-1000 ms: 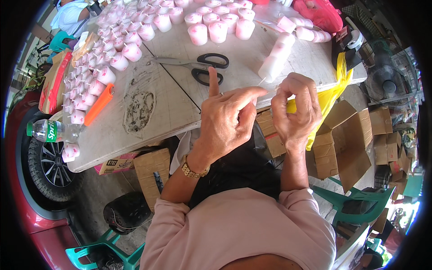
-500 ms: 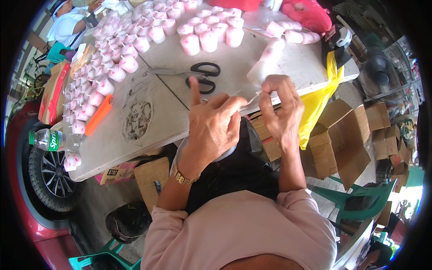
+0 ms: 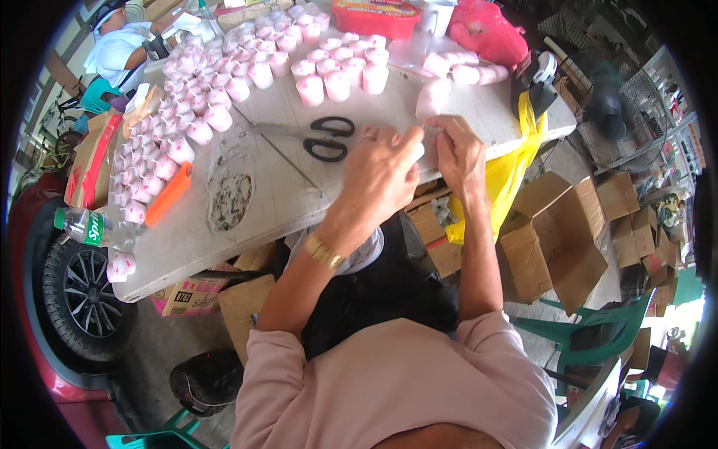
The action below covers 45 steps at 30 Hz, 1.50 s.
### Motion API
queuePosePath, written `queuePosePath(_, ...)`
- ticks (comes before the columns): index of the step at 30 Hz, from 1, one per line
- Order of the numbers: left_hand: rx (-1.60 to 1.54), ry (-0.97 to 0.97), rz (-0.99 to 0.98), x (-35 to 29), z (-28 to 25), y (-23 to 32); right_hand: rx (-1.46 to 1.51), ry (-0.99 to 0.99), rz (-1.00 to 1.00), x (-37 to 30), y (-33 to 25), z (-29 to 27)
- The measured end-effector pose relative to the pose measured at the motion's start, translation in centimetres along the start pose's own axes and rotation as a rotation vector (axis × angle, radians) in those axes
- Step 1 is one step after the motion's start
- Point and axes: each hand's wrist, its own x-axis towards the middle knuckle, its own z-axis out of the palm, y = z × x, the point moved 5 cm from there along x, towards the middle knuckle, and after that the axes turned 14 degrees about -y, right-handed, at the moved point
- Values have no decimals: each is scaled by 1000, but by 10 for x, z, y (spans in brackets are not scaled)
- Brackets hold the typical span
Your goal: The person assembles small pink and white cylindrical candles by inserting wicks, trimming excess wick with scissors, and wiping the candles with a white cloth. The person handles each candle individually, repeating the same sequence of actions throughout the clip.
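My left hand, with a gold watch on its wrist, is closed in a pinch above the table's near edge. Close to its right, my right hand is also pinched. A thin white string runs between their fingertips, though it barely shows now. Black-handled scissors lie on the table just left of my left hand, blades pointing left. Beyond my right hand lies a stack of pinkish-white cups. Several pink-and-white cup-shaped pieces with small stubs on top stand in rows farther back.
An orange strip-like tool and a plastic bottle lie on the white table. A red tub stands at the back. A yellow bag hangs off the right side, above open cardboard boxes. Another person sits far left.
My hands have drawn closer together, and the left has moved right. My left index finger, raised before, is now folded in. The view has shifted slightly.
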Motion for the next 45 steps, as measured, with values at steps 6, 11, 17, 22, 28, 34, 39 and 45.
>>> queuePosePath(6,-427,27,-232,-89,-68,-18,-140,13,-131,-17,-41,0)
queuePosePath(11,-497,91,-262,-105,-81,-30,-52,-458,-17,-90,-62,60)
queuePosePath(17,-576,267,-190,-95,-60,-52,-142,-638,233,-116,-16,122)
queuePosePath(22,-489,322,-253,-99,-51,-67,1033,-647,509,-122,-2,106)
queuePosePath(28,-421,158,-275,-103,-56,-92,1882,-282,376,-148,-7,39)
queuePosePath(34,-76,109,-122,-86,-68,-107,1312,-526,567,-186,-6,73)
queuePosePath(39,-95,-12,-62,-68,-82,-107,1463,-509,579,-167,-15,78)
queuePosePath(45,-260,144,-142,-77,-93,-74,1512,-531,582,-156,-33,82)
